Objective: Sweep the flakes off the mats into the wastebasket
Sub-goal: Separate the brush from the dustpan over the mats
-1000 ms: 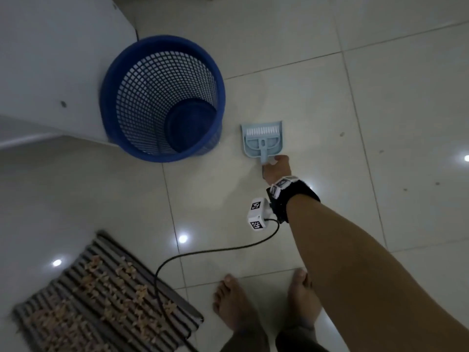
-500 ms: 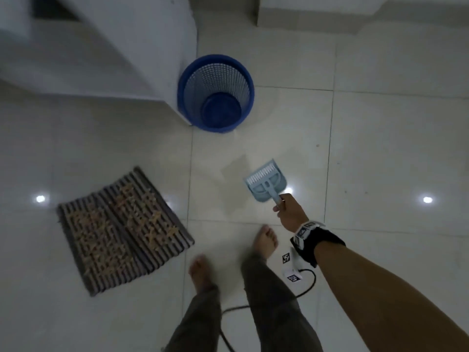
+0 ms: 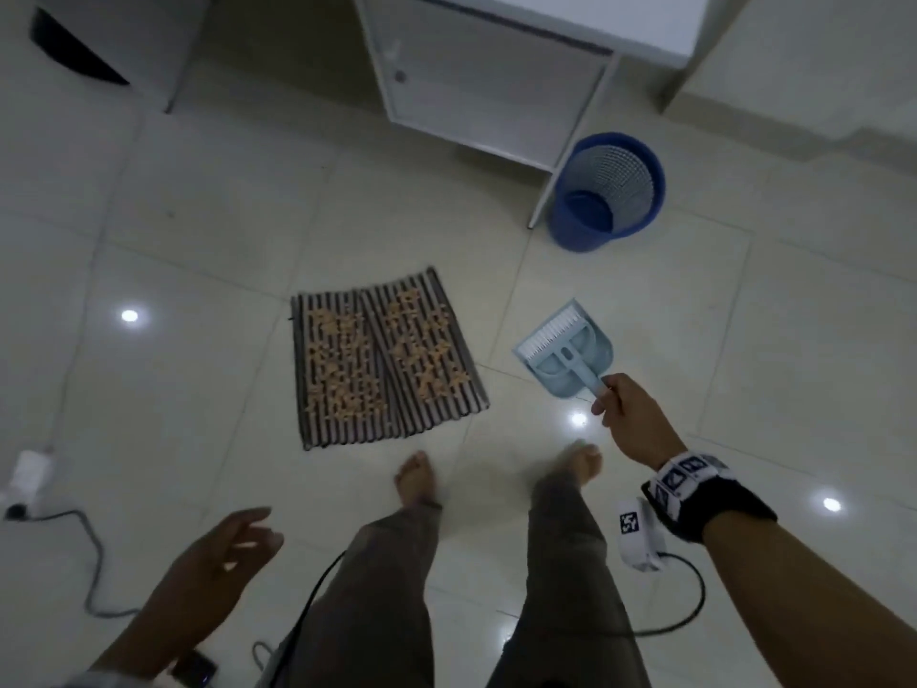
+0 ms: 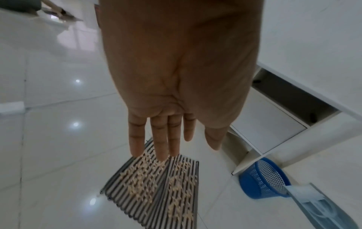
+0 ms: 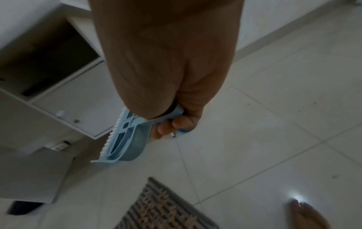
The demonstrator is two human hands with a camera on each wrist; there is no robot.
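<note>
Two grey striped mats (image 3: 382,362) (image 4: 156,187) (image 5: 164,207) lie side by side on the tiled floor, strewn with orange flakes (image 3: 342,360). My right hand (image 3: 622,409) (image 5: 176,124) grips the handle of a light blue dustpan with a brush clipped in it (image 3: 565,347) (image 5: 125,139), held in the air to the right of the mats. A blue mesh wastebasket (image 3: 608,188) (image 4: 263,181) stands farther back on the right. My left hand (image 3: 223,558) (image 4: 162,136) hangs empty with straight fingers, nearer to me than the mats.
A white cabinet (image 3: 491,86) stands just left of the wastebasket. My bare feet (image 3: 417,476) stand just short of the mats. A white plug with a grey cable (image 3: 30,476) lies on the floor at the left. Wrist-camera cables trail beside my legs.
The dustpan has been lifted off the floor by the wastebasket and carried back toward the mats. I have stepped and turned to face the mats; my left hand has come into view.
</note>
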